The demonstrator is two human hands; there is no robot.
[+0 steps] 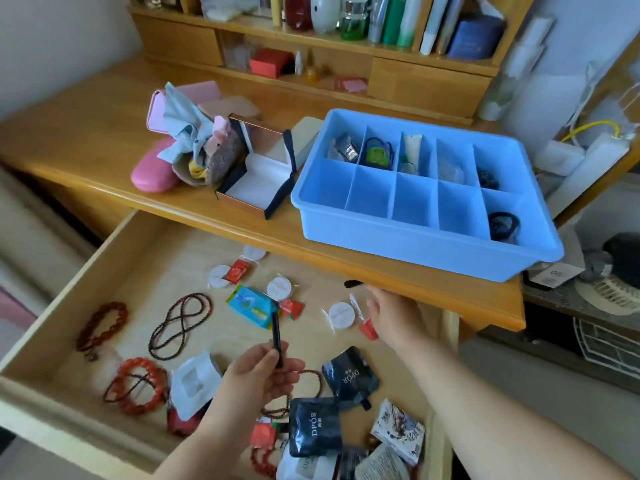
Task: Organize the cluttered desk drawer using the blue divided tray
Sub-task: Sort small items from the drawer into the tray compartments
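The blue divided tray [408,251] stands on the desk at the right, above the open wooden drawer [104,268]. Its back compartments hold small items and its right ones hold black hair ties [504,225]. Over the drawer, my left hand [258,377] pinches a thin black stick [277,337] upright. My right hand [391,317] reaches under the desk edge with fingers extended; a small black thing [352,283] shows at its fingertips, and I cannot tell if it is held. The drawer holds bead bracelets [136,386], cord necklaces [180,325], round white pads [341,315], red packets and dark DPOR pouches [313,431].
On the desk left of the tray lies an open gift box [256,188], a pink case [152,171] and a heap of cloth and pouches [197,140]. A shelf unit with bottles and books runs along the back. Cluttered furniture stands at the right.
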